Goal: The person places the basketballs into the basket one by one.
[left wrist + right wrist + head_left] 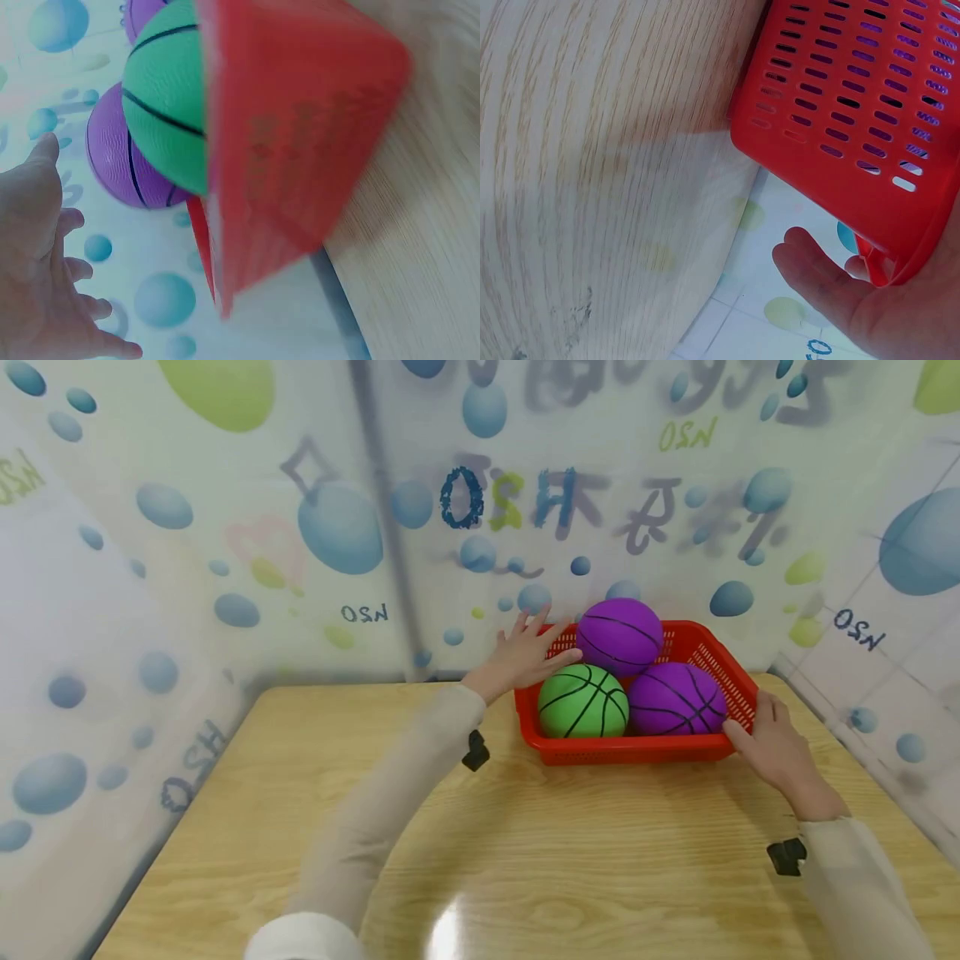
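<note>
A red plastic basket (637, 749) stands at the back of the table, holding a green ball (583, 703) and two purple balls, one (619, 635) behind and one (677, 700) at the right, all with black basketball lines. My left hand (521, 658) hovers over the basket's left end, fingers spread, close to the balls. In the left wrist view, that hand (37, 262) is apart from the basket wall. At the basket's right end is my right hand (776, 752), its thumb at the front corner. Its fingers (817, 274) extend outside the slotted wall, loosely straight.
The basket sits on a light wood table (600, 860). Behind it rises a pale wall (420, 568) printed with blue and green drops and lettering. Another such wall (900, 568) runs along the table's right side.
</note>
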Tool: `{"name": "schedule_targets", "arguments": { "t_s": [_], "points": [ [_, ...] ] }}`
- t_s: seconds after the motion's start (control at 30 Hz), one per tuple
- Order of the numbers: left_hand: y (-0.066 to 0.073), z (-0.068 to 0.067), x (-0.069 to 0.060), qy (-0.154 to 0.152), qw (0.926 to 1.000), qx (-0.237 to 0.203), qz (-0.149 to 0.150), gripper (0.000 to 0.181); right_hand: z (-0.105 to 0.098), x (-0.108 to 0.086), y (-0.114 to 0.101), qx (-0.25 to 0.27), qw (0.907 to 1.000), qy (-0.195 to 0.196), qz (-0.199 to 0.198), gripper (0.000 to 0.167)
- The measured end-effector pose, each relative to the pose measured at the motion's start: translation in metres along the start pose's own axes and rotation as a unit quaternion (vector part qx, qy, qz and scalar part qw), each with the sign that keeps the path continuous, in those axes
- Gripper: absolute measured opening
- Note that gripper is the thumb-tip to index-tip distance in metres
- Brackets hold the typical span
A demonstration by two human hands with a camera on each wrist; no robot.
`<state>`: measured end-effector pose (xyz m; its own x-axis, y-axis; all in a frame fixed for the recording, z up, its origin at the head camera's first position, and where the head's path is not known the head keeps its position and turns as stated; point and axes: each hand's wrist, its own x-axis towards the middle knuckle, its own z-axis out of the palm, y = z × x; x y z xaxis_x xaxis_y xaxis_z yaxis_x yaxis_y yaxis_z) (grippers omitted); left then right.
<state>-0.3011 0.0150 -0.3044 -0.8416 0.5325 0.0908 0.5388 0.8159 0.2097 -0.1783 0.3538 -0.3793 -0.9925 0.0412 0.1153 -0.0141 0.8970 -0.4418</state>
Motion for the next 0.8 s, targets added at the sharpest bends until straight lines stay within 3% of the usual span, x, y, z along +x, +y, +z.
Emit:
{"name": "schedule_targets", "arguments": {
  "t_s": [0.17, 0.27, 0.47, 0.6, 0.8],
  "points": [
    [-0.030, -0.006, -0.048, -0.010, 0.9999, -0.008, 0.005, 0.075, 0.001, 0.001, 0.001, -0.002, 1.0000, 0.000, 0.001, 0.076],
    [-0.046, -0.004, -0.077, -0.005, 0.9997, 0.016, 0.017, 0.077, 0.001, 0.004, 0.003, -0.005, 1.0000, 0.006, -0.003, 0.076],
    [-0.066, 0.012, -0.129, 0.028, 0.9976, 0.050, 0.039, 0.078, 0.000, 0.012, 0.005, -0.003, 0.9999, -0.003, -0.010, 0.077],
    [-0.072, 0.022, -0.153, 0.049, 0.9962, 0.057, 0.043, 0.080, 0.001, 0.018, 0.009, -0.007, 0.9999, -0.005, -0.014, 0.078],
    [-0.070, 0.028, -0.169, 0.070, 0.9929, 0.079, 0.056, 0.082, -0.003, 0.015, 0.014, -0.016, 0.9998, -0.003, -0.015, 0.076]
  ]
}}
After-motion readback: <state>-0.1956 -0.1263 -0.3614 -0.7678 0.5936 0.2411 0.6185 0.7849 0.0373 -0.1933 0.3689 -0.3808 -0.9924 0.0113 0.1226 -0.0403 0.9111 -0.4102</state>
